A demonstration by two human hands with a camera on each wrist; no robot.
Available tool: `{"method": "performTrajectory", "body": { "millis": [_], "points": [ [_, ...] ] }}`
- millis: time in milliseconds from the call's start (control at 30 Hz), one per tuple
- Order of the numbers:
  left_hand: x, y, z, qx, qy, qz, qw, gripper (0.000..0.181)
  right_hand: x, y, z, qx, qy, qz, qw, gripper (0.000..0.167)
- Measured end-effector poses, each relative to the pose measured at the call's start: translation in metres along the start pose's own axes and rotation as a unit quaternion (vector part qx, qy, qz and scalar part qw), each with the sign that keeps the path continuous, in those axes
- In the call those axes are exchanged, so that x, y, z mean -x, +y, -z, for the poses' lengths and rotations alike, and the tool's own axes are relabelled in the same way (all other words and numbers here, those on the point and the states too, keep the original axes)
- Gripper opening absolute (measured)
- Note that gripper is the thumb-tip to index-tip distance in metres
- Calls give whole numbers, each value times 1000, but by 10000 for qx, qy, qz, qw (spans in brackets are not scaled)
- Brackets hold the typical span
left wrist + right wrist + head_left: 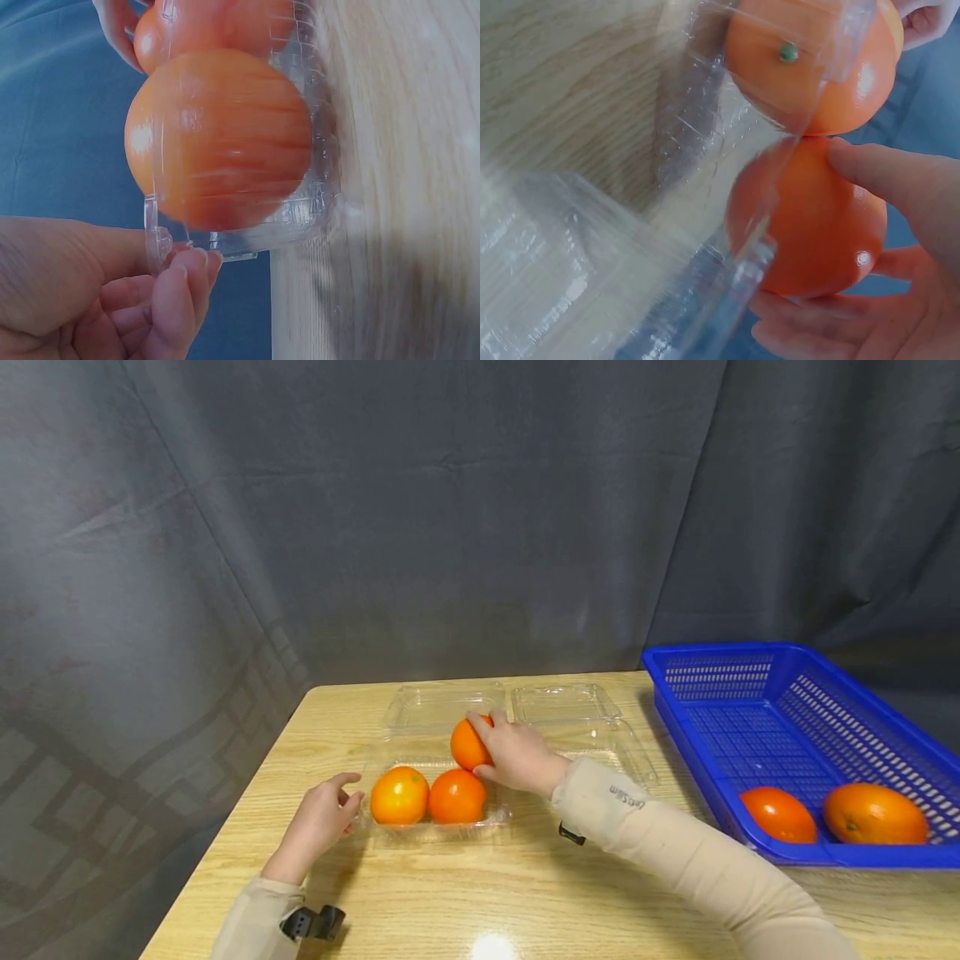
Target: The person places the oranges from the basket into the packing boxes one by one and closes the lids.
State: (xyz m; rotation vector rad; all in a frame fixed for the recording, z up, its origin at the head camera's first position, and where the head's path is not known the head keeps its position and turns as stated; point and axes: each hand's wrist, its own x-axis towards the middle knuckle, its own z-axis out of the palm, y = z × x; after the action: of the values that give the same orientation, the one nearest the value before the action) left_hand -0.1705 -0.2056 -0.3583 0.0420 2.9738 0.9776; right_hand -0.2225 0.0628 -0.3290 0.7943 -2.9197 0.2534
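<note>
My right hand (522, 756) grips an orange (467, 745) at the back right of a clear plastic clamshell box (450, 832). In the right wrist view, thumb and fingers wrap that orange (810, 225), which touches another with a green stem spot (810, 82). Two oranges sit side by side in the box's front, a yellower one (400, 796) on the left and a redder one (457, 797) on the right. At the box's left end, my left hand (321, 818) pinches the plastic rim, seen close in the left wrist view beside the nearest orange (217, 142).
A second clear clamshell (566, 703) lies open behind and right of the first. On the right stands a blue perforated basket (675, 752) with two orange fruits (875, 814) at its near end. A dark curtain (465, 527) hangs behind the wooden table (570, 902).
</note>
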Motion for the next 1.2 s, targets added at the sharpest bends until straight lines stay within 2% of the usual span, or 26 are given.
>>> {"method": "performTrajectory", "body": {
  "millis": [467, 867, 1200],
  "points": [
    [2, 1, -1, -45, 45, -67, 10000, 37, 3, -4, -4, -19, -259, -149, 9996, 74],
    [1, 1, -3, -91, 66, -137, 9998, 36, 3, -4, -7, 33, -94, -68, 9999, 74],
    [1, 0, -3, -150, 96, -179, 9997, 36, -2, -5, -9, 123, -352, -110, 9992, 75]
  ]
}}
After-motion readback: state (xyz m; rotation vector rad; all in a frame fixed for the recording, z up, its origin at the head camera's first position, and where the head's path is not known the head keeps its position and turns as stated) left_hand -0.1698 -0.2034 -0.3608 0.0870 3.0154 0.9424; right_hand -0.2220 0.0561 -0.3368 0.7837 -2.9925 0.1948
